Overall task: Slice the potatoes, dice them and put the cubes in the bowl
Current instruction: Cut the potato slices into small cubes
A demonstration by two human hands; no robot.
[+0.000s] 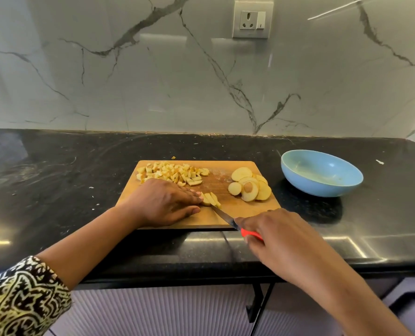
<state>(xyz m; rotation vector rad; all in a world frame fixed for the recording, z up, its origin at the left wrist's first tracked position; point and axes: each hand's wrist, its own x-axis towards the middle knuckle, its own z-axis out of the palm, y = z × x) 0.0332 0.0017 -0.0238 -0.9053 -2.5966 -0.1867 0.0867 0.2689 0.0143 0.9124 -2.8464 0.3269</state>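
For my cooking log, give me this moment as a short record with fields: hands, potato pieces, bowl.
left hand: fingertips press potato strips on the cutting board
right hand: grips the knife by its red handle, blade at the strips
cubes: piled at the board's far left
slices: overlapping at the board's right
bowl: blue, right of the board, no cubes in it

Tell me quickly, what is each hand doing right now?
Left hand: open, fingers pressing the potato strips down on the cutting board.
Right hand: closed round the knife, gripping its orange handle.
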